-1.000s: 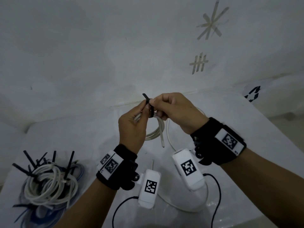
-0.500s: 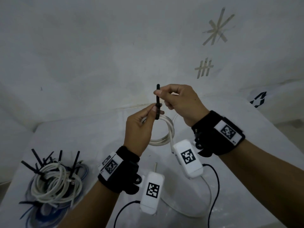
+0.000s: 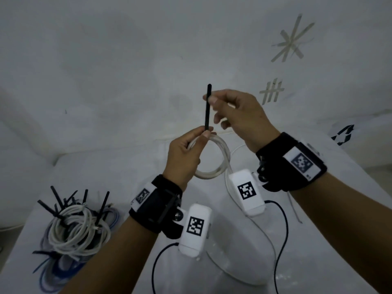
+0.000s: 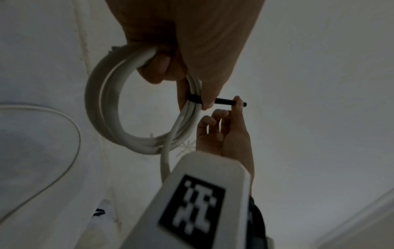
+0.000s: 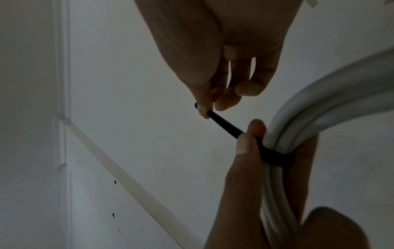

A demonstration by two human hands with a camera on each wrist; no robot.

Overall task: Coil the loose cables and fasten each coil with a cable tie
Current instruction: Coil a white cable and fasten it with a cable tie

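A white cable coil point(image 3: 220, 164) hangs in the air above the table, held at its top by my left hand point(image 3: 186, 153). A black cable tie point(image 3: 207, 109) is wrapped round the coil's strands under my left thumb and finger, and its tail stands straight up. My right hand point(image 3: 235, 111) pinches the tail near its tip between thumb and forefinger. The left wrist view shows the coil point(image 4: 106, 104) and the tie's band point(image 4: 195, 99) tight around the strands. The right wrist view shows the tie point(image 5: 226, 124) stretched taut between both hands.
A pile of tied white and blue coils point(image 3: 74, 230) with black tie tails sticking up lies at the table's left. A loose white cable point(image 3: 250, 219) trails over the white table point(image 3: 350, 187) under my wrists. A white wall with tape marks point(image 3: 290, 39) rises behind.
My right hand has pulled the tie's tail upward and away from my left hand, so more tail shows and the band sits tighter on the coil. Both hands have risen slightly.
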